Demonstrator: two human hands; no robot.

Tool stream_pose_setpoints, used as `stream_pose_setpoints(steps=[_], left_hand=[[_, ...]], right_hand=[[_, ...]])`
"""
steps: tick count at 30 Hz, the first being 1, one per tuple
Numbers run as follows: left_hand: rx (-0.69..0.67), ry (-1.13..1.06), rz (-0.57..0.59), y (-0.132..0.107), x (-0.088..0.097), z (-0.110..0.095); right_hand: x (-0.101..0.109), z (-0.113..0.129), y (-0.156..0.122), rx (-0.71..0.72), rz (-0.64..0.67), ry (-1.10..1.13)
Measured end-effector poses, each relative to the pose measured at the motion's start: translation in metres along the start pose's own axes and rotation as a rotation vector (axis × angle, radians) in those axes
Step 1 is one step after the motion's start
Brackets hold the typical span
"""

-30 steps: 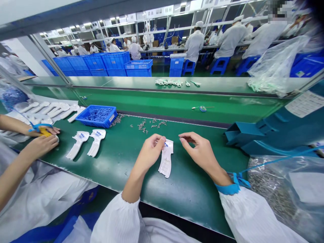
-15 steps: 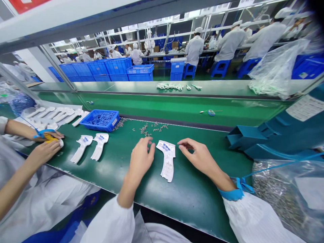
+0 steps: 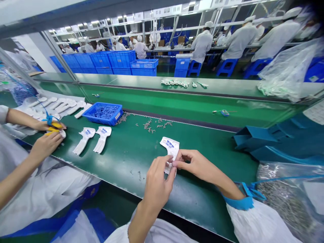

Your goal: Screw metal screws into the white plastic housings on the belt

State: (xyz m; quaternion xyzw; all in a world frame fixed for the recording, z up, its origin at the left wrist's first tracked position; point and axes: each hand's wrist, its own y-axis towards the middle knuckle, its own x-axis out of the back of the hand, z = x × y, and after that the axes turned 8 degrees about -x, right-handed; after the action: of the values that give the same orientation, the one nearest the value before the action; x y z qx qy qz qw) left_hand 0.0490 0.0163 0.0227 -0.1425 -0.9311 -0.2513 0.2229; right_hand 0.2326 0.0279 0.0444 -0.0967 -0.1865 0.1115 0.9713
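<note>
A white gun-shaped plastic housing half with small blue pieces in its wide end lies before me on the green bench. Over its handle my left hand and my right hand meet at the fingertips. Thumb and forefinger are closed together on each hand. Anything small between them is too hidden to name, and the fingers cover much of the handle. Two similar housing halves lie to the left, also with blue pieces inside.
A blue tray of blue parts stands at the back left. Loose screws lie behind the housing. At left, a co-worker's hands hold a yellow-and-white item. A bag of metal parts sits right, below teal bins.
Both hands have come together over the housing's handle, the left moving right and nearer to me, the right moving inward. Their fingers have closed. The camera view has shifted slightly.
</note>
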Motion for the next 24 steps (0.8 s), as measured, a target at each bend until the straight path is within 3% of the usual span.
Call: stream_pose_setpoints(steps=[8,13,16,21,24], left_hand=[[0.043,-0.016,-0.101,0.004,-0.001,-0.001],[0.002,-0.044,-0.089,0.005,-0.004,0.001],[0.044,-0.194,-0.098,0.004,-0.009,-0.003],[0.182,-0.695,-0.198,0.002,-0.016,-0.015],[0.222,-0.787,-0.187,0.0,-0.014,-0.018]], right_hand=[[-0.002,0.0,0.001,-0.015,0.066,0.136],[0.002,0.0,0.002,-0.025,0.045,0.154],[0.011,0.006,0.003,-0.042,0.025,0.037],[0.018,0.027,0.011,-0.042,0.09,-0.344],[0.015,0.032,0.019,-0.065,0.136,-0.464]])
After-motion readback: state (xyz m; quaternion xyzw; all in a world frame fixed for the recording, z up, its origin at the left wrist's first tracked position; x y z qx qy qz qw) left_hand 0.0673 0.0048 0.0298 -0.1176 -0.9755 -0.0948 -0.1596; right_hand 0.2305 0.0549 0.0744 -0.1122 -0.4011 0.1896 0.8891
